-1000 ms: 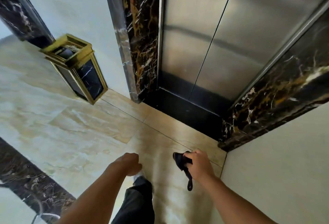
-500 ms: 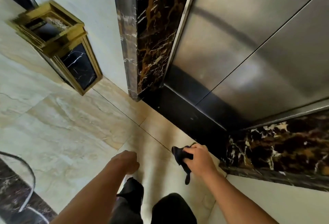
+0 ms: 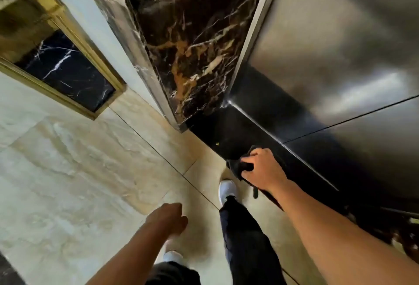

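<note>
My right hand (image 3: 263,169) grips a bunched black cloth (image 3: 238,167), held out in front of the dark bottom strip of the steel lift doors (image 3: 340,62). A loose tail of the cloth hangs below the hand. My left hand (image 3: 170,219) hangs lower at the middle bottom, fingers loosely curled, holding nothing. Both forearms reach in from the bottom edge.
A dark brown marble door frame (image 3: 188,42) stands left of the lift doors. A gold-framed black marble bin (image 3: 59,58) stands against the pale wall at left. Beige marble floor tiles (image 3: 74,171) lie below. My legs in dark trousers and white shoes (image 3: 226,189) step forward.
I have moved closer to the lift doors and the view has tilted further right. My right hand with the cloth has come nearer the doors' base; my left hand has dropped lower.
</note>
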{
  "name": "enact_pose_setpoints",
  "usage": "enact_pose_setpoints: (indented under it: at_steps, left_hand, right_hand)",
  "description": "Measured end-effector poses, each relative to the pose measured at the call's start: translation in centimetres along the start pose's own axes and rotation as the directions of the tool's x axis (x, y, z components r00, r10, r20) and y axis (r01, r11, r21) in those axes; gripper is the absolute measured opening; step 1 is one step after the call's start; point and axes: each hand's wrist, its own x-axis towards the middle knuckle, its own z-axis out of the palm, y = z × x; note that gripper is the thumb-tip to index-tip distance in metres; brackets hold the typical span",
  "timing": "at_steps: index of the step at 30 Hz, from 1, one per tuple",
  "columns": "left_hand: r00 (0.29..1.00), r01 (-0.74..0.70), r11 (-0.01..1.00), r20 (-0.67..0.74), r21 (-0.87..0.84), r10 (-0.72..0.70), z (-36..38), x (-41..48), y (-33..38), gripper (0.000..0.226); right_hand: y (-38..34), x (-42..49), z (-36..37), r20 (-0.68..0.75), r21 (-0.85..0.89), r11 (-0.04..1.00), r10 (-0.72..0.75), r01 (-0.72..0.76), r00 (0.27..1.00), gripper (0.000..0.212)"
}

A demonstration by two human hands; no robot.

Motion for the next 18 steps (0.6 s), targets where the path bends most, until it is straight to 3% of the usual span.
enact_pose_setpoints:
  at_steps: [6,9,13,18]
  left_hand:
    - [0.985,0.019,0.994,-0.169,-0.104,-0.036,3.9,24.2,3.1,0.043]
    - [0.936,-0.01,0.99,-0.349,-0.137,-0.039,7.5,35.6,4.7,0.052]
    - [0.789,-0.026,0.995,-0.613,-0.1,-0.041,11.3,43.9,2.9,0.057]
    - [0.747,0.013,1.0,-0.665,-0.021,-0.024,14.3,48.6,-1.4,0.063]
  right_hand:
    - [9.2,17.2,8.7,-0.171,0.0,0.996,-0.085,0.086,0.982,0.045]
    - [14.6,24.4,14.9,-0.276,0.011,0.999,-0.038,0.042,0.96,0.042]
    - [18.9,31.6,20.6,-0.319,-0.029,0.999,-0.039,0.031,0.947,0.042]
    - [20.0,36.9,23.8,-0.286,-0.138,0.983,-0.155,0.12,0.946,0.043]
